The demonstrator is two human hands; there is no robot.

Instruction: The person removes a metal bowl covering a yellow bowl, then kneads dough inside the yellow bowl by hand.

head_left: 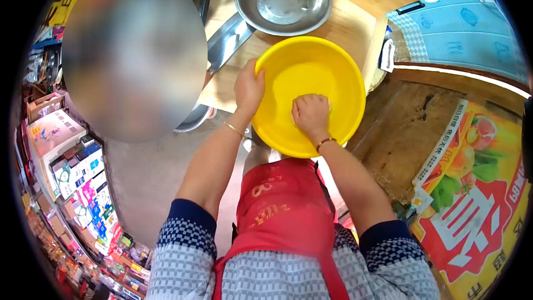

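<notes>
A deep yellow plastic basin [344, 78] is in front of me, tilted a little toward my body. My left hand [249, 90] grips its left rim, thumb over the edge. Inside, my right hand [312, 115] is closed in a fist low in the basin. A sliver of something pale shows beside its fingers; the rest is hidden under the hand. Just beyond the basin sits a shallow steel bowl [283, 5]. To its left lies a wide, flat metal blade [230, 41], partly under the bowl's edge.
The wooden board [347, 28] lies under the steel bowl and blade. Part of another metal basin [194, 119] shows below, at left. Packed shelves [83, 178] line the left side. A wooden panel [411, 116] and a printed yellow sheet [477, 200] are at right. A blurred patch covers the upper left.
</notes>
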